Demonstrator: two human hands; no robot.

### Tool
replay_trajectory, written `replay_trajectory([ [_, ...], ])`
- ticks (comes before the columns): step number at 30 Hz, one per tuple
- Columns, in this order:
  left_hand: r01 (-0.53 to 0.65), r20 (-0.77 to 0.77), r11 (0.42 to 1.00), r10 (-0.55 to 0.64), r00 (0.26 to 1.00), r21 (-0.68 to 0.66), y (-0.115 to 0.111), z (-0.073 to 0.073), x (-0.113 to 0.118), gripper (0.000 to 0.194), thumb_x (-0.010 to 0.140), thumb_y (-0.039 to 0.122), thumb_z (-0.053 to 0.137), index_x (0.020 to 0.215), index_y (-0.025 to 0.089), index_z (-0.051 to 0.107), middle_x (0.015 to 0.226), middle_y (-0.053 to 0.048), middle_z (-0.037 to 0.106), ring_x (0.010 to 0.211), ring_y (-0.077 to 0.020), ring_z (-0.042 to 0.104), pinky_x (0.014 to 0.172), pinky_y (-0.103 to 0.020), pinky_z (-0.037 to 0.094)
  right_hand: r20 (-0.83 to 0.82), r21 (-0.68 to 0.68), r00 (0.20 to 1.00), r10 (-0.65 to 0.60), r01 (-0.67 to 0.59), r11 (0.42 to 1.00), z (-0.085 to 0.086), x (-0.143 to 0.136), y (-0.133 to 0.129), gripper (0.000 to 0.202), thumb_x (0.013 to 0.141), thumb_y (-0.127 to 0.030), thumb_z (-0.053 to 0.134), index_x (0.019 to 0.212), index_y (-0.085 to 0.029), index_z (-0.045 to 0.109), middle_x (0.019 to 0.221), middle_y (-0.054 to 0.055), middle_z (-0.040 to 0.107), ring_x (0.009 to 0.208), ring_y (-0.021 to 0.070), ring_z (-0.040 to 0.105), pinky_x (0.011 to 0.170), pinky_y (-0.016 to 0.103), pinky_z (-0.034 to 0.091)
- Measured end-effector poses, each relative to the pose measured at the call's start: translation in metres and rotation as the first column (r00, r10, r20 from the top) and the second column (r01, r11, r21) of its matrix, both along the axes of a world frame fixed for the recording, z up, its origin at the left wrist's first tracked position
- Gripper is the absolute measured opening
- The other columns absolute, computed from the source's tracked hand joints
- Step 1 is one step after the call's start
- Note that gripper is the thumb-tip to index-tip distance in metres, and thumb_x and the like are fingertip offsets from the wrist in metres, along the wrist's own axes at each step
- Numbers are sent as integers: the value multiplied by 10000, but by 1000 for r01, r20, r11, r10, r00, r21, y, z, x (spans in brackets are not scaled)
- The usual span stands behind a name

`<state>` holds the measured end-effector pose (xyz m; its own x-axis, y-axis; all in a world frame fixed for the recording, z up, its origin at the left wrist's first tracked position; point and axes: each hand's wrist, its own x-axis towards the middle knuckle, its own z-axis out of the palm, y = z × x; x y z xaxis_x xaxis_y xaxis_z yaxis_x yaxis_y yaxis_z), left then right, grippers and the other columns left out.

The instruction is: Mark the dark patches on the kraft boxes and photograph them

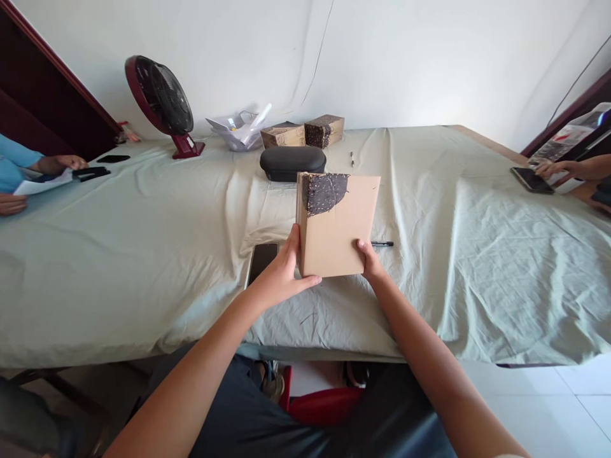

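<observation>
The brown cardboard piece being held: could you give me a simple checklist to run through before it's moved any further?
1. Left hand gripping the cardboard piece: ok, at its lower left edge.
2. Right hand gripping it: ok, thumb on the near face by the lower right edge.
3. Phone well away from the hands: not ok, it lies close beside the left hand, partly hidden.
4. Pen well away: not ok, it shows just past the right hand.
5. Far side of the piece sound: cannot tell, it faces away.
6. Piece lifted off the tablecloth: cannot tell from this single view.
</observation>
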<state>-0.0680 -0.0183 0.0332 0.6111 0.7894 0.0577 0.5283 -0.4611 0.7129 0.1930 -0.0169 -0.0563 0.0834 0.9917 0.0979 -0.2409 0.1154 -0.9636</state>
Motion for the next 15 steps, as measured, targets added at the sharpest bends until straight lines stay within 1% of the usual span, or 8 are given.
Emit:
replay_trajectory([
  [3,-5,13,1000,5,1000,22,0,-2,2,1258,894,386,779,1711,283,-172,1844,-103,-46,1717,-314,52,1404,-511,152,-31,-27,999,-8,7,1000,1,1,0,1046,695,-826,710,1564,-321,419,1479,112,657,1324,452,652,1054,645,578],
  [7,-24,30,999,23,999,32,-1,-7,5,1251,884,374,789,1717,275,-139,1842,-127,-33,1713,-337,74,1397,-530,190,-42,-40,999,-8,6,999,2,2,1,1036,686,-813,714,1545,-302,443,1462,117,676,1354,471,633,1061,661,571],
  [12,-36,52,998,33,998,45,-1,-13,4,1215,881,359,786,1724,244,-82,1836,-162,42,1707,-337,135,1391,-519,215,-77,-54,997,5,-9,998,0,1,2,958,692,-767,738,1480,-278,496,1455,127,687,1350,476,643,1079,672,566],
  [15,-39,70,998,35,997,57,0,-16,3,1210,872,370,794,1724,232,-54,1832,-174,70,1705,-340,143,1391,-527,211,-89,-66,996,7,-13,998,1,-1,1,910,673,-772,758,1404,-269,554,1420,132,711,1335,475,653,1081,672,566],
])
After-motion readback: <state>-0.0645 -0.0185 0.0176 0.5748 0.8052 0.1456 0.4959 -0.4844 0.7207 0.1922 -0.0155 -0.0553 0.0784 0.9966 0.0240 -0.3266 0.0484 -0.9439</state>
